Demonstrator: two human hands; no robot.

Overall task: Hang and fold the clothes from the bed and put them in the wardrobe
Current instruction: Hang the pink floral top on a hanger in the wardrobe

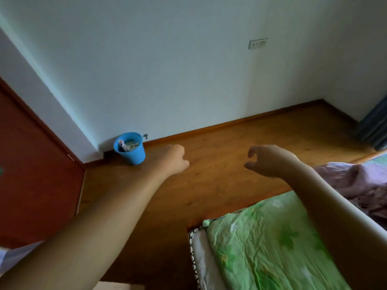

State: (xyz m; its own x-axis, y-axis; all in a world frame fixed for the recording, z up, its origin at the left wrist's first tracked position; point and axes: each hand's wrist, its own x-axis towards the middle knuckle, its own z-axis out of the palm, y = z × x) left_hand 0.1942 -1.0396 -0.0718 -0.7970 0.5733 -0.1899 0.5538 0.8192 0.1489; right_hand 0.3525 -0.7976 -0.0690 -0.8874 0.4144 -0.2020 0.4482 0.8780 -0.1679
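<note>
Wooden plank floor (219, 141), warm brown, fills the middle of the view and runs to a pale white wall (167, 70) at the far side. Both bare forearms reach forward over it. The left hand (173, 160) hangs above the floor with its back upward and its fingers curled in under the palm, holding nothing. The right hand (270, 162) hovers a little to the right of it, well apart from it, its thumb and fingers bent in a loose claw with a clear gap between them, also holding nothing. A crumpled lilac cloth garment (360, 181) lies on the bed at the right edge, just beyond the right forearm and touched by neither hand. Nearer, the bed is covered by a wrinkled light green sheet with a leaf pattern (272, 237), and at its left edge a white mattress side with black-and-white trim (199, 248) shows. At the far left, against the wall, stands a round blue plastic bin (134, 156) with scraps of paper inside. A dark red-brown wooden door (31, 164) takes up the left side. A white wall socket plate (258, 43) sits high on the far wall, and a dark blue curtain (374, 126) hangs at the far right corner. A white sleeve edge (18, 254) shows at the near left.
</note>
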